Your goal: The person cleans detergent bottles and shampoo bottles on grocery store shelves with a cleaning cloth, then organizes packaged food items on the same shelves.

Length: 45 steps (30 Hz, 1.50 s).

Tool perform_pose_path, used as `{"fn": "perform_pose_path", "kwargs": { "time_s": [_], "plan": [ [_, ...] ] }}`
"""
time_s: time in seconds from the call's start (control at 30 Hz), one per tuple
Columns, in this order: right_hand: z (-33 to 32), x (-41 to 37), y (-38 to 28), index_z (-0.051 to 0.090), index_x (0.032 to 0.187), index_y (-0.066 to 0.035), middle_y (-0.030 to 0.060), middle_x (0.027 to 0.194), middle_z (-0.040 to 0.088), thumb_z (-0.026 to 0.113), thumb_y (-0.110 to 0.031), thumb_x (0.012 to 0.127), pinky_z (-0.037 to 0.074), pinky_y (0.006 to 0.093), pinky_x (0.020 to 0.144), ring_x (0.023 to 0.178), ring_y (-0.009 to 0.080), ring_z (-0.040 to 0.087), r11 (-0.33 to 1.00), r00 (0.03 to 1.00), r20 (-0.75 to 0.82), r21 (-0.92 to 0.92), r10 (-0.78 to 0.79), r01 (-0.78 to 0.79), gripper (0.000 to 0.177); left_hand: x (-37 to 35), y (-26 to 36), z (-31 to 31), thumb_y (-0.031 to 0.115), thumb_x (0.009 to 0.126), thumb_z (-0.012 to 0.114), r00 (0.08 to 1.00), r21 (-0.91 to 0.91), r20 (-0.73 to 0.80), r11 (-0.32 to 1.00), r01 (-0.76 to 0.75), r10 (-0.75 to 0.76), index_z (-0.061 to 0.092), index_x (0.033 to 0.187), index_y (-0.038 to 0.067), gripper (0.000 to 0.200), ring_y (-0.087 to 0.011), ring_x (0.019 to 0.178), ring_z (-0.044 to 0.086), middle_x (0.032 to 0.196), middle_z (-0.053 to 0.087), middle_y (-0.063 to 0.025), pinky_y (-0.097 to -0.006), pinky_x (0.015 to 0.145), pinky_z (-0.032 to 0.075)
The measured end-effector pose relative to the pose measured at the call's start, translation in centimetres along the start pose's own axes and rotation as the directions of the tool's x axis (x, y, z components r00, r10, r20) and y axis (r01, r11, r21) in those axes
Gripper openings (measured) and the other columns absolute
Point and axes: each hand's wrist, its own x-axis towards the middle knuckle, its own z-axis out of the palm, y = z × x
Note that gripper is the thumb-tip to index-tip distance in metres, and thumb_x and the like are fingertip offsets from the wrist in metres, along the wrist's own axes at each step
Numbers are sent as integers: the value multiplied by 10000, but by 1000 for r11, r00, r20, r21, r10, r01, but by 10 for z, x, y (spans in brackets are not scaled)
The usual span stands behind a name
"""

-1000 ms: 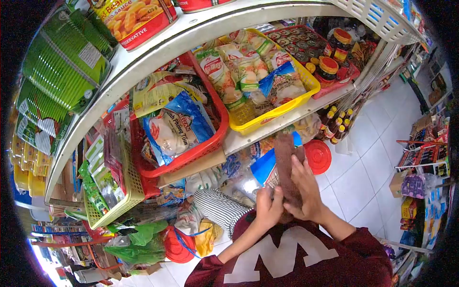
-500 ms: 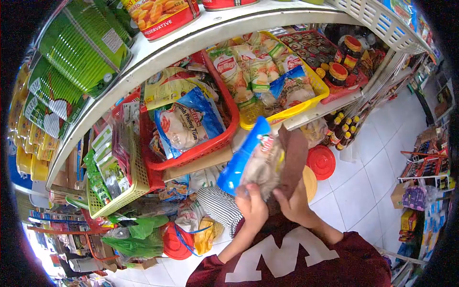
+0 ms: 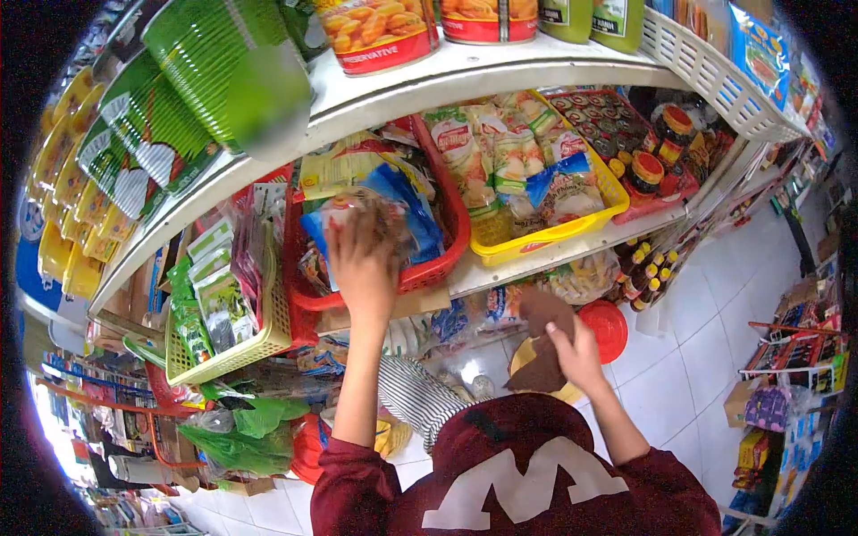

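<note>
My left hand (image 3: 362,259) reaches into the red basket (image 3: 454,234), its blurred fingers over a blue-and-clear snack packet (image 3: 416,210). The fingers look spread on the packet; whether they grip it cannot be made out. Lower right of the basket, my right hand (image 3: 576,353) pinches a brown cloth (image 3: 541,364) that hangs down in front of me. Right of the red basket, a yellow basket (image 3: 545,234) holds seasoning packets (image 3: 509,152) and another blue-topped packet (image 3: 567,192).
A white shelf edge (image 3: 402,94) curves above, carrying red-labelled cans (image 3: 380,36) and green packs (image 3: 214,71). A pale green basket (image 3: 228,362) stands at the left. Dark bottles (image 3: 645,272) and a red lid (image 3: 603,330) are lower right, near the tiled floor (image 3: 693,335).
My left hand has moved up and left to the red basket, and the blue packet is no longer between both hands. My right hand has shifted right, still with the brown cloth.
</note>
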Motion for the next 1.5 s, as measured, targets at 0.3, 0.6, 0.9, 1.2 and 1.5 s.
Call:
{"fn": "perform_pose_path", "kwargs": {
  "time_s": [0.3,0.6,0.9,1.2,1.5],
  "plan": [
    [-92,180,-45,506,1092,2,192,1072,556,571,-196,724,439,390,816,959,346,548,752,959,-201,-659,-199,18,423,9,6,-28,218,597,708,990,-409,119,905,119,-76,543,1133,111,570,-347,1224,310,1326,341,-172,-453,1015,202],
    [-90,231,-11,570,964,19,192,939,603,707,-374,596,447,372,759,876,329,582,657,999,-41,-752,30,-51,555,-124,73,-49,43,670,658,755,-699,508,315,642,-414,518,1132,24,482,-195,965,569,1107,562,-127,-311,851,429],
    [-115,180,-54,545,1051,17,118,924,574,575,-216,795,430,336,778,860,226,538,848,912,-240,-500,-332,177,348,-130,68,-19,176,808,569,791,-774,543,196,601,-283,454,1174,3,421,-167,903,586,1028,593,-109,-306,809,457],
    [-64,78,-87,550,909,94,84,790,566,495,46,714,419,280,702,711,140,518,970,865,444,174,-233,172,209,-97,109,10,409,902,362,913,-223,360,-933,281,189,241,1334,61,568,-211,1152,377,1262,394,-101,-357,943,329],
    [-20,63,-98,461,1170,-1,188,1144,506,440,-246,864,413,370,843,1032,303,491,990,985,136,-77,-103,114,393,-115,139,57,445,909,299,837,-506,520,-851,142,-169,281,1317,45,572,-213,1170,365,1213,433,-111,-325,984,257]
  ]
}}
